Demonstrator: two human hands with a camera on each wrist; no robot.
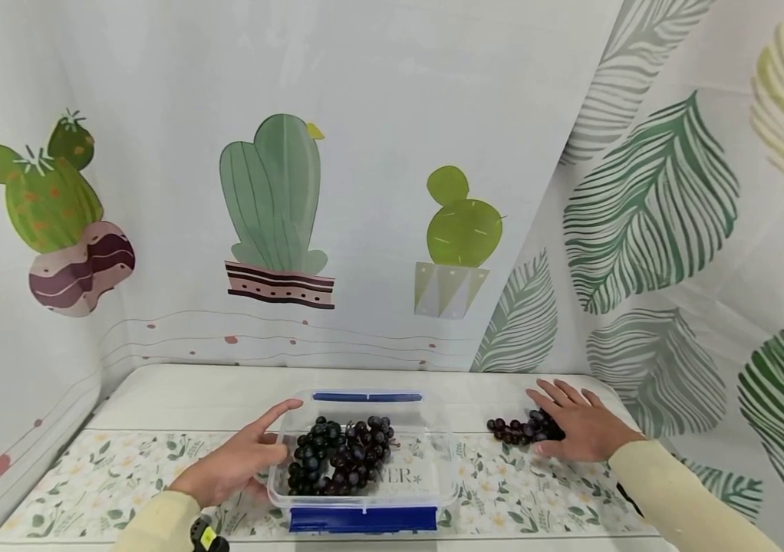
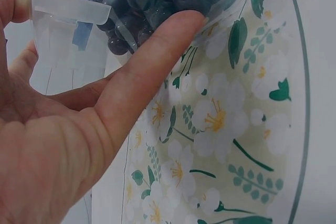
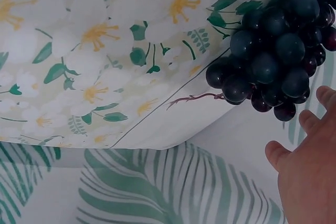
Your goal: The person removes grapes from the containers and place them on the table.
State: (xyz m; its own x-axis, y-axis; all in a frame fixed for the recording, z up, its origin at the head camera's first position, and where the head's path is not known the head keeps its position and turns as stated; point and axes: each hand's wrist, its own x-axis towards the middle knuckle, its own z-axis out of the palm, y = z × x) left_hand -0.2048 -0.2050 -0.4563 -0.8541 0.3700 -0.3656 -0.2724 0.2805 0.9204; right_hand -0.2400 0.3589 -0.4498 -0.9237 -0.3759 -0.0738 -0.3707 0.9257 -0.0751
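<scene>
A clear plastic box (image 1: 426,491) with blue side clips stands on the table in front of me, two dark grape bunches (image 1: 340,458) inside it. My left hand (image 1: 236,464) is at its left side, one finger reaching along the far corner. In the left wrist view, a straight digit of the left hand (image 2: 131,90) lies against the box wall (image 2: 68,17). To the right, another bunch of dark grapes (image 1: 519,431) rests on the table. Over its right end my right hand (image 1: 581,429) spreads its fingers. The right wrist view shows these grapes (image 3: 273,51) beside the fingertips, stem outward.
A floral runner (image 1: 495,491) crosses the white table (image 1: 212,377). Behind stands a white curtain (image 1: 378,192) printed with cacti, and on the right a leaf-patterned one (image 1: 647,207). Lettering on the runner shows through the box floor.
</scene>
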